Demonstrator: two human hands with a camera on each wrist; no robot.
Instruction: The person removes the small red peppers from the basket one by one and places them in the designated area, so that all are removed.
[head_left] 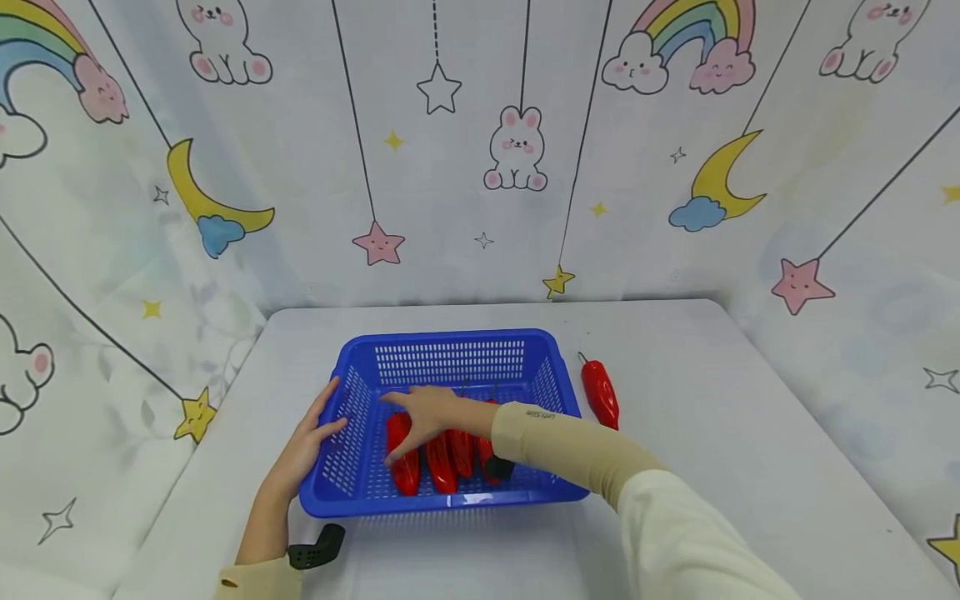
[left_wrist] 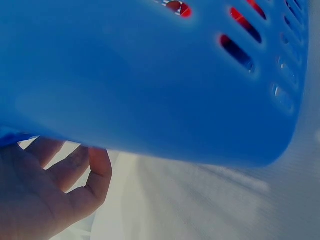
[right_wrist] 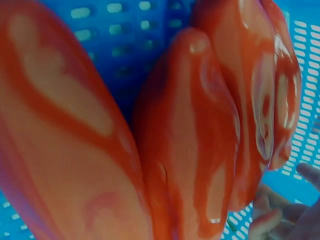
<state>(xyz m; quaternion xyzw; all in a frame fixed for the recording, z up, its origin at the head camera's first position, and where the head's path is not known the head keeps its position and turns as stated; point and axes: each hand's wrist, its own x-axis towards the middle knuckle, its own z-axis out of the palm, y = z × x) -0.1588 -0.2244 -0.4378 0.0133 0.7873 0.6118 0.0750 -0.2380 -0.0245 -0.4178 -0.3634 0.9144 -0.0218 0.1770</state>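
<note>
Glossy, plump red peppers point(head_left: 440, 467) lie side by side in a slotted blue basket point(head_left: 390, 506); over them the right grip point(head_left: 429, 417) spreads, fingers apart; the left grip point(head_left: 303, 450) clasps the basket's side.

Had a blue basket point(head_left: 390, 505) sitting on the white worktop point(head_left: 735, 408), plus one loose red pepper point(head_left: 601, 393) just beside it.

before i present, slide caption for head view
Left hand on a blue plastic basket, right hand over long, glossy red peppers inside.
</note>
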